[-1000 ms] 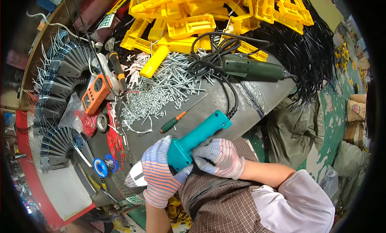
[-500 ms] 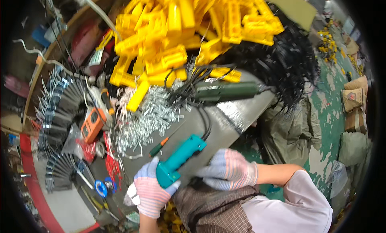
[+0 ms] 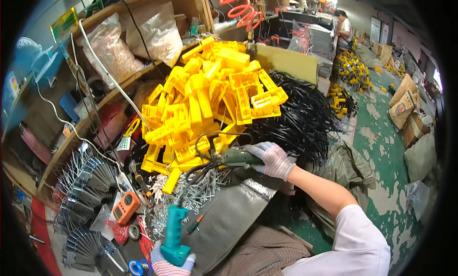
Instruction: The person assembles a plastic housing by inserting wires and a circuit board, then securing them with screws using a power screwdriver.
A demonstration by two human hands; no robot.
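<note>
My left hand (image 3: 167, 265), in a striped knit glove, is closed around the base of a teal plastic tool housing (image 3: 174, 228) with an upright handle. Farther forward, my right hand (image 3: 275, 160), gloved the same way, wraps the right end of a dark green electric screwdriver (image 3: 234, 157). Its black cord (image 3: 195, 171) leads off to the left, and its tip is hidden by the hand. A small screwdriver (image 3: 194, 225) with an orange and green handle lies near the teal housing. Loose silver screws (image 3: 191, 199) are heaped behind it on the grey bench mat (image 3: 234, 214).
Yellow plastic parts (image 3: 195, 104) are piled high at the back. Black cables (image 3: 300, 114) spill beside them. An orange meter (image 3: 126, 207) and fanned metal parts (image 3: 83, 204) sit at left. A person (image 3: 343, 28) is far off. Sacks (image 3: 405, 102) line the green floor (image 3: 377, 176).
My right hand has moved forward from beside the teal housing and taken hold of the electric screwdriver. The teal housing is tipped more upright in my left hand. The view has tilted up.
</note>
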